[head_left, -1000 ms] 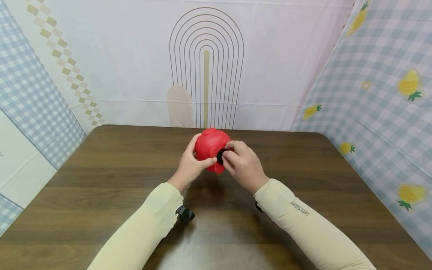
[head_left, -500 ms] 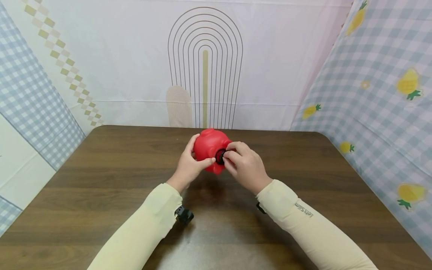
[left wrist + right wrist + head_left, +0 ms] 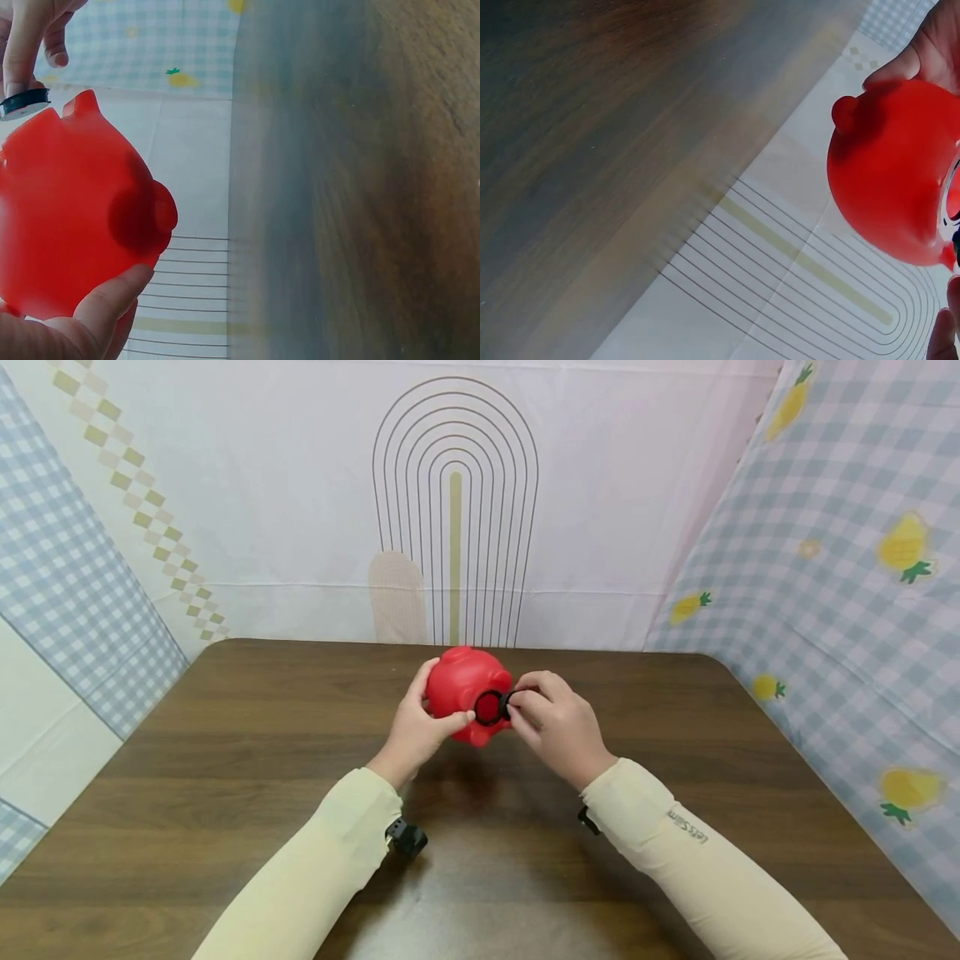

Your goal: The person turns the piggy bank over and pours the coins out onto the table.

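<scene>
My left hand [image 3: 412, 733] grips a rounded red plastic piggy bank [image 3: 463, 678] with stubby feet, its underside turned to the right, held above the table. In the underside is a round opening with a black ring [image 3: 477, 707], red showing inside it. My right hand [image 3: 561, 725] pinches a small black stopper [image 3: 507, 703] at the right side of that ring. From the left wrist, the stopper [image 3: 25, 105] appears tilted and just off the piggy bank's body [image 3: 67, 195]. In the right wrist view the opening is partly cut off by the frame edge.
A dark brown wooden table [image 3: 300, 735] lies below both hands. Behind it hangs a white cloth [image 3: 285, 527] with an arch pattern, and a checked cloth with pineapples [image 3: 840, 635] hangs on the right. A small black camera [image 3: 407, 837] is strapped to the left wrist.
My right hand has moved slightly right with the black stopper, which has swung away from the opening, so the ring and red inside show. The left hand and piggy bank have shifted slightly left.
</scene>
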A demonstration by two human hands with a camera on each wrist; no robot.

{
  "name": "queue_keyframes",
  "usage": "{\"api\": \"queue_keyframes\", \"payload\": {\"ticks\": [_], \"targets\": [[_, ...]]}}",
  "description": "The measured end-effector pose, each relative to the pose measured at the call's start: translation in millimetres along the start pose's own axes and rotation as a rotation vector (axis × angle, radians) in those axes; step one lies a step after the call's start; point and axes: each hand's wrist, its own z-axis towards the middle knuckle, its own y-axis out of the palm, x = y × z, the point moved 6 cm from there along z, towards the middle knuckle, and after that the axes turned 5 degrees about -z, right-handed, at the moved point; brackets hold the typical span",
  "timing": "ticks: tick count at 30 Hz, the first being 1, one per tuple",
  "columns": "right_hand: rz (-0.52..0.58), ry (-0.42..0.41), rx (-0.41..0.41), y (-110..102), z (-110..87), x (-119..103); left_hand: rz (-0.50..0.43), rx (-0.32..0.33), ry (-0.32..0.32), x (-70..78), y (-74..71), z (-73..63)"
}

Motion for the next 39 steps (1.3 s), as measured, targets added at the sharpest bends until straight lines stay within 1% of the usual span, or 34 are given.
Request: {"api": "queue_keyframes", "payload": {"ticks": [7,12,18,25,28,33,39], "targets": [[-0.014,0.042,-0.010,-1.7,-4.6,9.6,0.030,0.007,0.009,-2.4,-3.3,1.5],[-0.008,0.106,-0.026,-2.2,-8.3,19.3,0.047,-0.004,-0.012,-6.1,-3.7,1.2],[-0.016,0.192,-0.079,1.5,-13.3,32.8,0.047,-0.009,-0.004,-4.2,-2.5,0.0],[-0.050,0.275,-0.174,8.1,-19.9,47.4,0.053,-0.009,0.023,0.5,-2.0,-1.0],[-0.057,0.316,-0.232,12.2,-22.2,54.0,0.051,-0.005,0.030,1.4,-3.4,-1.2],[-0.071,0.390,-0.335,20.2,-28.4,66.3,0.062,-0.001,0.023,1.6,-5.5,-1.3],[-0.076,0.440,-0.396,26.1,-33.6,75.4,0.061,-0.009,0.023,2.1,-6.6,-1.7]]}}
